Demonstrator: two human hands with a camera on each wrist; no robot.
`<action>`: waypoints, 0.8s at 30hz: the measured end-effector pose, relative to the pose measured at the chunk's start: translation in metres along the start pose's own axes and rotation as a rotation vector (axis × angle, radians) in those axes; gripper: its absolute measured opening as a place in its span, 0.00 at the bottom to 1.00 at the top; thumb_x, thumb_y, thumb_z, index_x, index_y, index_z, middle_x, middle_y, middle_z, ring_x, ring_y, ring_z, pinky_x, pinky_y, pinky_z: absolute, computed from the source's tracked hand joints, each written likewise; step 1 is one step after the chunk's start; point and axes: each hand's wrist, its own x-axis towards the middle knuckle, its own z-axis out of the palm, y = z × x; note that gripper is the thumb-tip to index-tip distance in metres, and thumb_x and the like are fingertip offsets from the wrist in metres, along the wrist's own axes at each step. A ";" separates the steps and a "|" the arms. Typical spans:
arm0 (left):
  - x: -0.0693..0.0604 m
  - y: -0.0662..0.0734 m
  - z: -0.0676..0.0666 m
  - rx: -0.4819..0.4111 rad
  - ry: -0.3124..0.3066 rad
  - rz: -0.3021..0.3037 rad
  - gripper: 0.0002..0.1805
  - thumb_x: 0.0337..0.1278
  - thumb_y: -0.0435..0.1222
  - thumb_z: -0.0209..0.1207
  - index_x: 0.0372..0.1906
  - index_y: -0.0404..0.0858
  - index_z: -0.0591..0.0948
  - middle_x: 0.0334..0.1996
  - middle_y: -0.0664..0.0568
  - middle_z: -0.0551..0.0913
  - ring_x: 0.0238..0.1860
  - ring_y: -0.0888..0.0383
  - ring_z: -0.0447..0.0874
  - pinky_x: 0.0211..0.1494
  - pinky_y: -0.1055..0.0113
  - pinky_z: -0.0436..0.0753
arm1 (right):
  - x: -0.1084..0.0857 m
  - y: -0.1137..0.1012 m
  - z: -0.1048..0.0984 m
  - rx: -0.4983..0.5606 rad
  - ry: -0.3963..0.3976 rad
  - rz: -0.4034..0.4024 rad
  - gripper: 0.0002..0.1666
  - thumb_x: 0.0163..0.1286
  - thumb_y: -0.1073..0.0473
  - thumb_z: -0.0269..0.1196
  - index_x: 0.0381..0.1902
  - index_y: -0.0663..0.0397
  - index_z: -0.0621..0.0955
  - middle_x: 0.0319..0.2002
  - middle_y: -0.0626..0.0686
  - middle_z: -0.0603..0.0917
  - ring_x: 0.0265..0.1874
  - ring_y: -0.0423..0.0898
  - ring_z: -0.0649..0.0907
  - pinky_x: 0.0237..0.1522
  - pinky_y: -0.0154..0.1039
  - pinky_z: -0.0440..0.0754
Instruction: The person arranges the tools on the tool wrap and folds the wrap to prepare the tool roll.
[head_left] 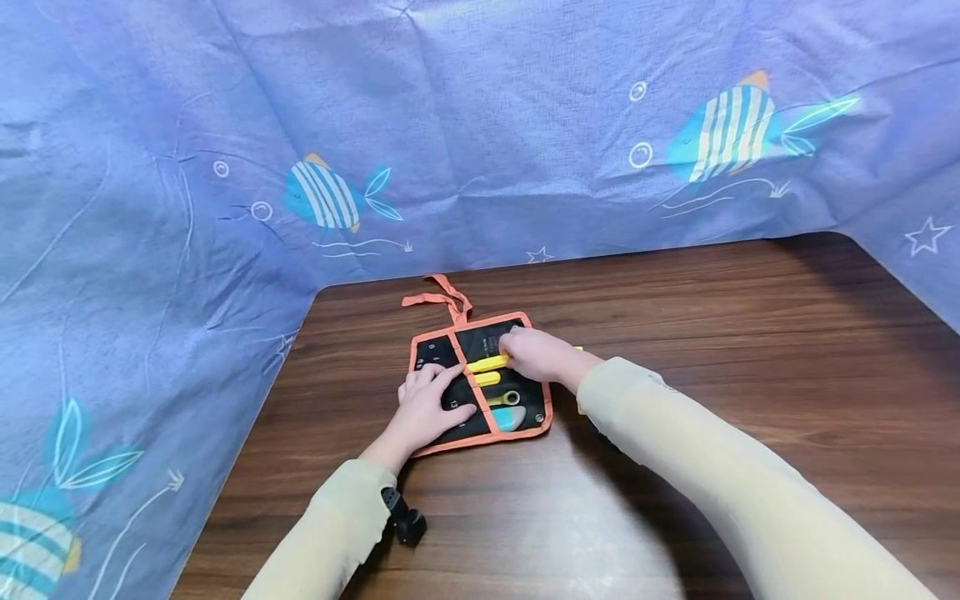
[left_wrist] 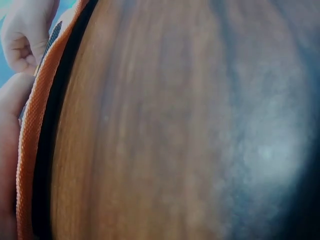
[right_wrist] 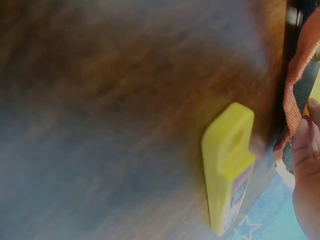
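A black tool pouch (head_left: 467, 428) with orange edging lies unrolled on the table. My left hand (head_left: 427, 408) rests on its left part with fingers spread, thumb near the orange middle band. On the pouch's right part, my right hand (head_left: 536, 354) pinches the end of a slim yellow tool (head_left: 486, 364), whose other end lies at the middle band. Its exact kind is hidden. Just below are a second yellow tool (head_left: 487, 378), a ratchet wrench (head_left: 504, 398) and a teal-and-grey piece (head_left: 508, 418), all tucked in pockets.
An orange tie strap (head_left: 448, 298) trails from the pouch's far edge. A yellow piece (right_wrist: 227, 145) with a recess near one end lies on the brown wooden table (head_left: 675, 308), mostly behind the right forearm in the head view. Blue fish-printed cloth (head_left: 480, 125) hangs behind.
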 end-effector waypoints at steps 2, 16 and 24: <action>0.001 -0.001 0.000 -0.010 -0.005 0.003 0.37 0.51 0.56 0.60 0.67 0.50 0.69 0.52 0.50 0.69 0.54 0.47 0.60 0.57 0.43 0.56 | 0.000 0.000 0.000 -0.004 0.001 0.010 0.07 0.69 0.59 0.57 0.42 0.55 0.79 0.35 0.51 0.75 0.33 0.43 0.75 0.41 0.39 0.75; 0.003 0.000 0.000 0.019 -0.035 0.027 0.36 0.52 0.55 0.60 0.67 0.53 0.68 0.53 0.51 0.68 0.55 0.47 0.59 0.58 0.43 0.55 | 0.009 -0.013 0.005 -0.038 -0.012 -0.014 0.06 0.69 0.61 0.57 0.41 0.55 0.79 0.35 0.51 0.76 0.35 0.44 0.75 0.41 0.40 0.75; 0.004 -0.002 -0.001 0.012 -0.037 0.038 0.36 0.52 0.56 0.60 0.67 0.52 0.68 0.53 0.51 0.68 0.54 0.48 0.59 0.58 0.43 0.56 | 0.013 -0.010 0.005 -0.007 -0.023 -0.020 0.06 0.69 0.60 0.57 0.41 0.53 0.80 0.35 0.49 0.76 0.34 0.43 0.74 0.41 0.39 0.74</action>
